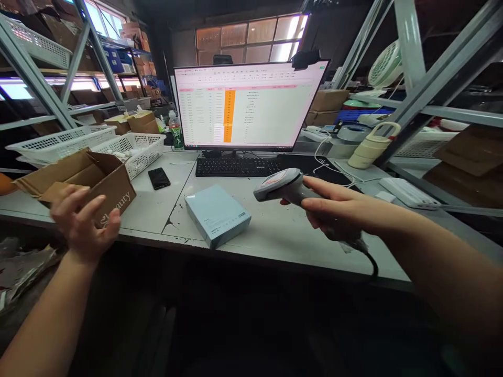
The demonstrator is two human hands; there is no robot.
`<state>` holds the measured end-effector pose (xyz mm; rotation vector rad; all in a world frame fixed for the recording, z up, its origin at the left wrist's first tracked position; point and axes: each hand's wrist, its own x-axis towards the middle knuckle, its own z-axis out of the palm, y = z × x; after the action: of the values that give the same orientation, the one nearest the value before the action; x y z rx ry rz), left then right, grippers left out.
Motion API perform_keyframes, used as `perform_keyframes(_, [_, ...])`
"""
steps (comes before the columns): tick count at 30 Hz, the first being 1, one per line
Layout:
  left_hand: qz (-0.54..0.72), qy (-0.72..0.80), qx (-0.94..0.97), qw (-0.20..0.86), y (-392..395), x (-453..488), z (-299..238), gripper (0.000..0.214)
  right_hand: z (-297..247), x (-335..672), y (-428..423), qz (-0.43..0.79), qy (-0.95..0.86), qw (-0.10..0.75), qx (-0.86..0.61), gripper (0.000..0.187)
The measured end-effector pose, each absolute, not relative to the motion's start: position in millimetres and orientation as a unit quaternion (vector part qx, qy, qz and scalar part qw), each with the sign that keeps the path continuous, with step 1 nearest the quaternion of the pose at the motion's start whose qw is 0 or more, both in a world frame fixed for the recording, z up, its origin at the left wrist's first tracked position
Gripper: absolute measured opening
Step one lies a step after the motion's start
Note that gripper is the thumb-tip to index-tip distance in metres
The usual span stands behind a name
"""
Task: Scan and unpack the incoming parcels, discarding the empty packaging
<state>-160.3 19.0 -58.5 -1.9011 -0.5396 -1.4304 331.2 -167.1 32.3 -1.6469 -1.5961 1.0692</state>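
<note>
My right hand (334, 207) is wrapped round the handle of a grey barcode scanner (281, 184), its cable hanging below. The scanner's head points left, above the desk and to the right of a light blue box (217, 213). That box lies flat near the front edge, with a barcode and small print on its upper face. On the left, my left hand (84, 222) is raised with fingers apart and slightly curled, in front of an open brown cardboard box (118, 191). Whether its fingers touch the carton I cannot tell.
A monitor (251, 107) showing a spreadsheet stands behind a black keyboard (238, 167). A phone (159, 178) lies near white plastic baskets (143, 154). To the right are a cream bottle (369, 149), white cables and a white power strip (411, 192). Metal racks flank the desk.
</note>
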Motion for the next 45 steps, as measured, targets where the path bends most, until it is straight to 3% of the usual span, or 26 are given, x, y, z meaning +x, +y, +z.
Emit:
perform_keyframes(4, [-0.516,-0.294,-0.791,0.146,11,-115,-76,0.040,-18,340,-135,0.382,-0.558,0.341,-0.653,0.067])
perform_keyframes(7, [-0.460,-0.375,-0.802,-0.070,16,-82,-106,0.058,-62,347,-111,0.390,-0.513,0.350,-0.680,0.068])
perform_keyframes(10, [-0.439,-0.431,-0.729,-0.300,32,-53,-140,0.078,-85,360,-94,0.354,-0.531,0.302,-0.708,0.059])
perform_keyframes(13, [-0.458,-0.452,-0.653,-0.399,48,-31,-160,0.079,-86,380,-73,0.224,-0.595,0.229,-0.737,0.053])
perform_keyframes(19, [-0.482,-0.446,-0.640,-0.399,53,-10,-165,0.071,-87,415,-3,0.057,-0.597,0.174,-0.781,0.052])
perform_keyframes(28, [-0.471,-0.448,-0.661,-0.374,46,-11,-168,0.073,-107,427,61,-0.008,-0.600,0.102,-0.793,0.060])
perform_keyframes(32, [-0.463,-0.442,-0.664,-0.385,47,-9,-166,0.074,-100,432,64,-0.010,-0.604,0.114,-0.789,0.055])
perform_keyframes(37, [-0.443,-0.461,-0.680,-0.360,48,-9,-171,0.078,-55,402,37,-0.053,-0.624,0.202,-0.753,0.056])
perform_keyframes(41, [-0.406,-0.494,-0.711,-0.292,49,-5,-170,0.074,-43,336,-25,0.064,-0.697,0.277,-0.659,0.063])
perform_keyframes(45, [-0.398,-0.478,-0.733,-0.273,50,5,-163,0.058,-69,278,-83,0.168,-0.706,0.162,-0.668,0.076])
